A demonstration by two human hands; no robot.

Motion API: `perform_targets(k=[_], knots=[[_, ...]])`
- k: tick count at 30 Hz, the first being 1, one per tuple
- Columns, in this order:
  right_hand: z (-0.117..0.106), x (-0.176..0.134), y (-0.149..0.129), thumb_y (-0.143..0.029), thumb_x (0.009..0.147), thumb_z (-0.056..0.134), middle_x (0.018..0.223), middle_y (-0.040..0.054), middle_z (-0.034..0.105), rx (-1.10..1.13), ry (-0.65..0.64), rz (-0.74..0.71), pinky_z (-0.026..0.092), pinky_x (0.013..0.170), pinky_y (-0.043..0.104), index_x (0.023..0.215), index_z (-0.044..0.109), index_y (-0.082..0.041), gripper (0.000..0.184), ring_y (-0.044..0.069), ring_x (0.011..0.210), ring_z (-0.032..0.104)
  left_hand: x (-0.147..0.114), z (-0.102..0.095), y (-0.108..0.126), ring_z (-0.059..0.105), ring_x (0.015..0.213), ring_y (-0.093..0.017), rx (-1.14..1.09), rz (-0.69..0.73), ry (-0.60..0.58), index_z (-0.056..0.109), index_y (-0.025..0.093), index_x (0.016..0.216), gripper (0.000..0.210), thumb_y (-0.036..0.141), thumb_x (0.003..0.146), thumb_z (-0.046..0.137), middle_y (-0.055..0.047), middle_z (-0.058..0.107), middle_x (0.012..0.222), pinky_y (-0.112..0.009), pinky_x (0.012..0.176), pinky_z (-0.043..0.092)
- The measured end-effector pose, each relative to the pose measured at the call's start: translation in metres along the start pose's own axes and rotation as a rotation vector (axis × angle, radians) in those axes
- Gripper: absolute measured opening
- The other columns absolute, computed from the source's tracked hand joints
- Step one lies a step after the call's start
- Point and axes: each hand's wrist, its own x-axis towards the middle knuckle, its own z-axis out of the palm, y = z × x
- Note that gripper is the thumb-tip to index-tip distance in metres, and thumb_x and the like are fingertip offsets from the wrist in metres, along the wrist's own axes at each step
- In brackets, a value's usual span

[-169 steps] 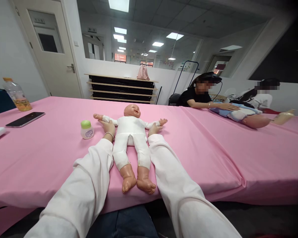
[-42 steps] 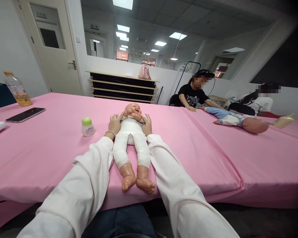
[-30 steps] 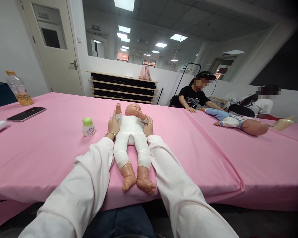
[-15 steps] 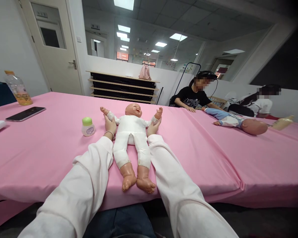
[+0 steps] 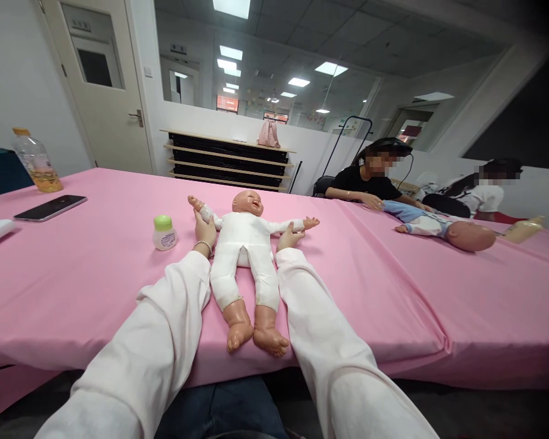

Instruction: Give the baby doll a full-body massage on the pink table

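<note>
One view, head: grips white-suited doll [image 5: 246, 235] by both arms, face-up at near edge of pink-covered counter [image 5: 361, 280]. With left hand [image 5: 204, 233], clamps fingers on one forearm; with right hand [image 5: 290, 237], on the other, stretched sideways. Has green-capped bottle [image 5: 165, 234] upright near left hand; blue-clad second doll [image 5: 427, 224] farther right.

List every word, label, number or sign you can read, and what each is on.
Nothing is legible.
Green-capped jar: purple print, too small to read.
Orange-capped bottle: label markings, too small to read.
Sign in the door window: blurred.
Plaque behind the large window: blurred.
White-suited doll: no writing visible.
</note>
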Motion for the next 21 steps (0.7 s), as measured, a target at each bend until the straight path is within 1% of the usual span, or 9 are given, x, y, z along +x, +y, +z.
perform_targets(k=[2,3,5,7,10,13,15,17,21], knots=[[0.0,0.001,0.002,-0.044,0.088,0.033,0.138,0.0243,0.036,-0.033,0.075,0.085,0.047,0.094,0.042,0.137,0.015,-0.012,0.061,0.025,0.123,0.049,0.0,0.0,-0.001,0.055,0.113,-0.027,-0.001,0.011,-0.001,0.001,0.024,0.149,0.075,0.031,0.088,0.046,-0.01,0.048,0.137,-0.041,0.094,0.045],[0.001,0.0,0.001,-0.044,0.088,0.032,0.137,0.023,0.038,-0.046,0.102,0.104,0.048,0.095,0.041,0.137,0.016,-0.013,0.06,0.024,0.123,0.049,-0.001,0.0,-0.001,0.056,0.113,-0.028,0.0,0.021,-0.003,0.001,0.023,0.149,0.075,0.03,0.089,0.045,-0.011,0.048,0.136,-0.042,0.093,0.045],[0.001,-0.002,-0.002,-0.042,0.087,0.035,0.138,0.0212,0.038,-0.05,0.096,0.071,0.043,0.099,0.043,0.137,0.016,-0.013,0.06,0.023,0.126,0.045,-0.002,-0.001,0.001,0.056,0.112,-0.028,0.002,0.048,-0.003,0.001,0.02,0.149,0.074,0.028,0.089,0.045,-0.013,0.048,0.135,-0.042,0.091,0.044],[0.002,-0.006,-0.009,-0.039,0.085,0.039,0.14,0.0191,0.037,-0.038,0.062,0.012,0.036,0.105,0.045,0.137,0.018,-0.014,0.062,0.022,0.13,0.041,-0.005,-0.003,0.003,0.056,0.11,-0.028,0.01,0.067,-0.004,0.002,0.021,0.149,0.074,0.027,0.089,0.045,-0.013,0.049,0.134,-0.043,0.089,0.045],[0.003,-0.013,-0.02,-0.033,0.083,0.042,0.142,0.0132,0.036,-0.006,-0.098,-0.146,0.028,0.109,0.045,0.139,0.022,-0.018,0.061,0.02,0.133,0.036,-0.008,-0.005,0.007,0.058,0.106,-0.027,0.034,0.071,-0.015,0.004,0.029,0.148,0.074,0.03,0.089,0.047,-0.009,0.053,0.13,-0.042,0.087,0.046],[0.004,-0.02,-0.03,-0.025,0.081,0.043,0.139,0.0098,0.039,-0.003,-0.274,-0.274,0.03,0.109,0.044,0.139,0.03,-0.02,0.06,0.021,0.131,0.037,-0.01,-0.006,0.01,0.058,0.106,-0.026,0.063,0.089,-0.027,0.006,0.031,0.148,0.074,0.032,0.087,0.048,-0.007,0.056,0.126,-0.04,0.086,0.047],[0.004,-0.024,-0.034,-0.02,0.078,0.043,0.134,0.0092,0.044,-0.026,-0.362,-0.305,0.033,0.108,0.041,0.135,0.039,-0.02,0.057,0.021,0.127,0.042,-0.009,-0.005,0.012,0.058,0.106,-0.026,0.102,0.116,-0.032,0.009,0.03,0.149,0.074,0.033,0.086,0.049,-0.007,0.057,0.122,-0.038,0.087,0.046],[0.004,-0.027,-0.037,-0.015,0.077,0.041,0.129,0.0083,0.048,-0.049,-0.432,-0.327,0.036,0.107,0.038,0.13,0.048,-0.021,0.053,0.02,0.123,0.045,-0.009,-0.004,0.012,0.057,0.104,-0.026,0.166,0.175,-0.047,0.012,0.029,0.149,0.073,0.031,0.086,0.048,-0.008,0.059,0.117,-0.038,0.087,0.045],[0.006,-0.03,-0.036,-0.012,0.077,0.04,0.124,0.0064,0.05,-0.073,-0.517,-0.364,0.037,0.106,0.035,0.117,0.059,-0.022,0.045,0.018,0.119,0.047,-0.008,-0.002,0.014,0.053,0.105,-0.027,0.347,0.374,-0.112,0.019,0.026,0.148,0.067,0.024,0.086,0.044,-0.011,0.059,0.108,-0.039,0.092,0.041]])
